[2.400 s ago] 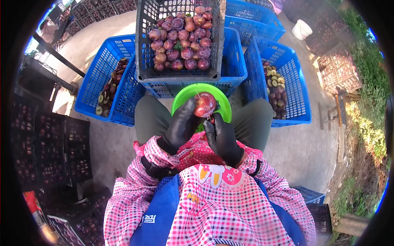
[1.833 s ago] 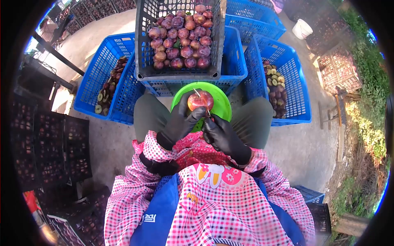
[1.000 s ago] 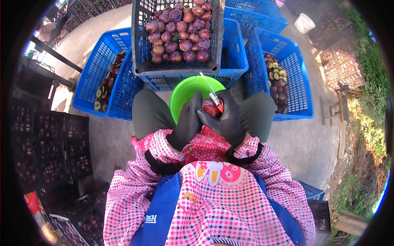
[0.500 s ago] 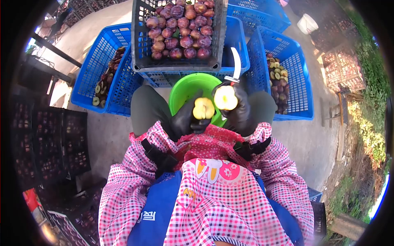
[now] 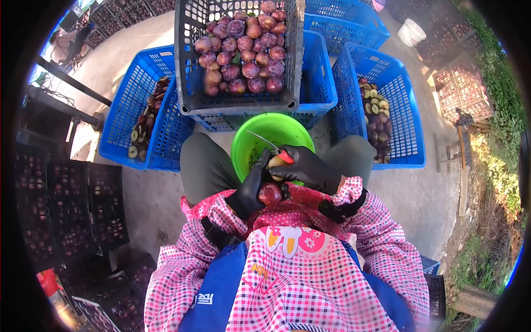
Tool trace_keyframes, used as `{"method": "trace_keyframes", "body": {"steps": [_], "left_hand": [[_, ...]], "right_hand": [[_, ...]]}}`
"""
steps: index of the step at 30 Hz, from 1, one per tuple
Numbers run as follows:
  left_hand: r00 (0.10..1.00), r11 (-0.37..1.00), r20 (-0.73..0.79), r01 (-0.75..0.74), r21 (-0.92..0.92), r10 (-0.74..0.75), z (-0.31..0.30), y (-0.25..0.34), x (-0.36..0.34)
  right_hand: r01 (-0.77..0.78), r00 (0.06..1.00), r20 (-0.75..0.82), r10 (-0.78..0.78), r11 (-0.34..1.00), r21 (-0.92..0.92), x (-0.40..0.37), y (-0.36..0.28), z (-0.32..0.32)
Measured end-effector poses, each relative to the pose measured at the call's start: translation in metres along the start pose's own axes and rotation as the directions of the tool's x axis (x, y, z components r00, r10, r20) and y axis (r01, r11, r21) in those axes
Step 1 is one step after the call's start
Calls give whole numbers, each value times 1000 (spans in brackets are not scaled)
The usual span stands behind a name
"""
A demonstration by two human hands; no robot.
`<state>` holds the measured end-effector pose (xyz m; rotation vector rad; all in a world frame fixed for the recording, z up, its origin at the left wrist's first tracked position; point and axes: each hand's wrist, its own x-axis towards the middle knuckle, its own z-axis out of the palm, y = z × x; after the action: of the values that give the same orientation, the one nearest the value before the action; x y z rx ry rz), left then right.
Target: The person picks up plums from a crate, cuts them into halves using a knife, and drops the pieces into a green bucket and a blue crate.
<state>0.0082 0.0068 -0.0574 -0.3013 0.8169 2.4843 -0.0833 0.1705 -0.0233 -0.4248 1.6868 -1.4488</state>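
My left hand (image 5: 247, 191), in a black glove, is closed around a plum half (image 5: 270, 195) whose dark red skin faces up. My right hand (image 5: 314, 170), also gloved, grips a knife with a red handle (image 5: 285, 156); its thin curved blade points up and left. Between the two hands a pale yellowish plum piece (image 5: 277, 165) shows, partly covered by the right fingers. Both hands meet over the near rim of a green bowl (image 5: 301, 133), which has dark bits inside.
A black crate (image 5: 238, 102) of whole plums rests on a blue crate (image 5: 318, 72) ahead. Cut plums lie in blue crates at left (image 5: 124, 110) and right (image 5: 406, 122). Dark crates (image 5: 66, 205) are stacked at far left; a white bucket (image 5: 411, 33) stands at far right.
The two plum halves, held apart with cut faces up, are now close together, the left one skin up. My right hand has turned inward, swinging the knife blade leftward.
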Motion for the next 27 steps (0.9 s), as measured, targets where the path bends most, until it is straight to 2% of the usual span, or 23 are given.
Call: {"method": "trace_keyframes", "body": {"steps": [1, 2, 3, 4, 5, 6, 7, 8, 9, 10, 11, 12, 13, 14, 16, 17, 18, 19, 21, 22, 25, 26, 27], "left_hand": [[999, 999, -38, 10, 49, -8, 7, 7, -2], [921, 710, 210, -388, 588, 329, 15, 11, -21], [987, 929, 24, -157, 334, 158, 0, 32, -17], [992, 997, -101, 76, 2, -76, -20, 59, -12], [929, 700, -279, 30, 713, 245, -2, 99, -28], [901, 732, -56, -311, 606, 429, -62, 125, -49], [703, 503, -9, -501, 704, 711, -65, 152, -67], [607, 340, -110, -277, 899, 787, -46, 188, -77], [478, 179, -160, 6, 984, 864, -31, 217, -75], [478, 174, -154, 3, 985, 865, -30, 226, -61], [438, -136, 66, 132, 982, 897, -27, 231, -46], [428, -423, 288, 264, 867, 857, -25, 237, -28], [527, -302, 199, 116, 946, 827, -40, 237, 6], [629, -150, 128, -18, 988, 766, -60, 234, 47], [737, -386, 267, -9, 923, 621, -68, 229, 111], [798, -427, 203, 74, 901, 567, -78, 228, 148], [850, -474, 128, 154, 867, 511, -86, 226, 177], [852, -476, 132, 149, 867, 507, -87, 224, 193], [893, -598, 65, 244, 763, 446, -88, 221, 220], [897, -603, 71, 233, 763, 436, -89, 223, 228], [954, -601, -45, 223, 767, 297, -86, 237, 239], [972, -673, -16, 175, 719, 235, -87, 240, 234], [973, -673, -13, 170, 719, 232, -86, 242, 229]], "right_hand": [[70, 997, -13, -70, 998, 4, -2, -3, -1], [202, 975, -89, -202, 979, -14, -2, 2, -8], [266, 925, -259, -279, 960, -82, -12, -12, -19], [312, 841, -414, -349, 937, -157, -28, -29, -35], [401, 741, -449, -499, 866, -300, -39, -34, -72], [345, 627, -520, -580, 805, -482, -60, -66, -87], [101, 590, -497, -636, 669, -737, -76, -63, -125], [-12, 480, -575, -663, 651, -759, -91, -52, -157], [-128, 356, -632, -688, 634, -762, -97, -44, -176], [-80, 352, -721, -597, 748, -659, -100, -57, -170], [-32, 357, -794, -492, 843, -537, -104, -68, -163], [7, 326, -832, -448, 882, -472, -99, -55, -173], [94, 336, -779, -529, 842, -532, -88, -49, -170], [53, 388, -761, -520, 837, -545, -81, -45, -166], [16, 453, -758, -471, 854, -520, -66, -31, -162], [22, 466, -770, -435, 876, -482, -58, -22, -162], [68, 451, -734, -508, 839, -540, -54, -17, -160], [53, 444, -779, -443, 880, -471, -52, -17, -156], [-3, 460, -787, -411, 886, -464, -55, -22, -152], [-9, 452, -794, -407, 888, -460, -56, -21, -151], [27, 478, -739, -475, 849, -528, -56, -20, -148], [51, 530, -714, -457, 858, -511, -56, -17, -146], [75, 585, -681, -440, 866, -495, -55, -16, -144]]}}
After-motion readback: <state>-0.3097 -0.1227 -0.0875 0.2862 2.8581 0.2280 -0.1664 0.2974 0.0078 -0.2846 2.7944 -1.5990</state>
